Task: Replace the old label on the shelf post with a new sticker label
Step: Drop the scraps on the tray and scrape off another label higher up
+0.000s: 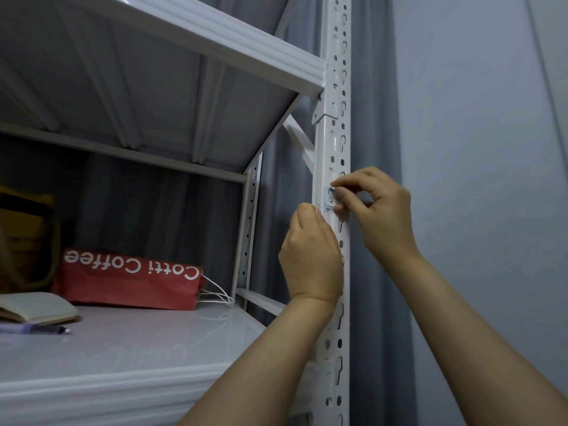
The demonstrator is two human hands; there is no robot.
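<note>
A white metal shelving unit [190,41] stood in front of a full-length grey curtain [375,287], with a plain pale wall [479,149] to the right. Lighting was dim and even, its source out of view. The lower shelf [129,358] carried a red paper bag [132,281] with inverted "Cotti Coffee" lettering, an open notebook [37,307], a dark pen [52,329] and, far left, a brown bag [27,238] in shadow.

The right grip [376,210] pinches a small label [328,199] with blue marks on the white post [336,87]. The left grip [310,259] picks at the label's lower edge with curled fingers. A red bag [129,279], an open book [37,307] and a pen [46,329] lie on the shelf [123,364].
</note>
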